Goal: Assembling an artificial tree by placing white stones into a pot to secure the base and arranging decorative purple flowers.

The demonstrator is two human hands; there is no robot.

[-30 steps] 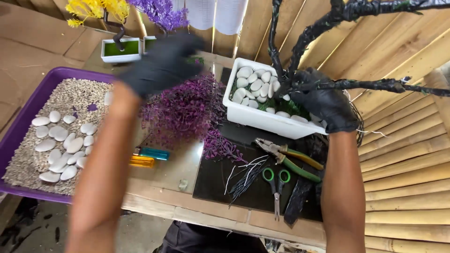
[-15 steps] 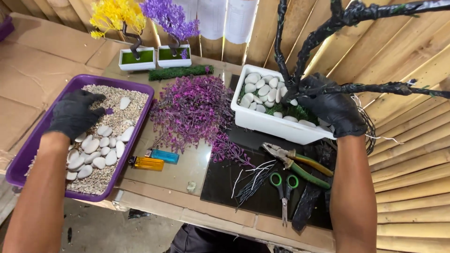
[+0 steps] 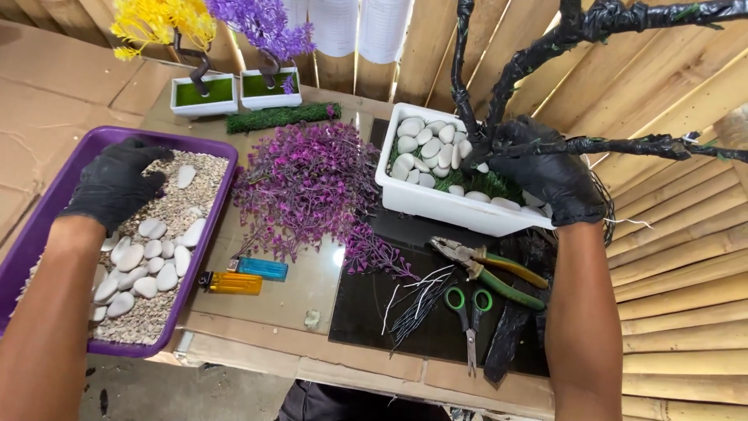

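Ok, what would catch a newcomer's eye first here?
Probably the heap of purple foliage mid-table, then the black wrapped tree rising from the white planter, gripped by the gloved right hand. At left, the gloved left hand rests in the purple tray of white pebbles.

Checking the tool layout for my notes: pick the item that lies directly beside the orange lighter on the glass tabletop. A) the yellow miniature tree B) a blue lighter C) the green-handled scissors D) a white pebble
B: the blue lighter lies right next to the orange lighter on the glass tabletop, while the green-handled scissors rest farther right on the black mat.
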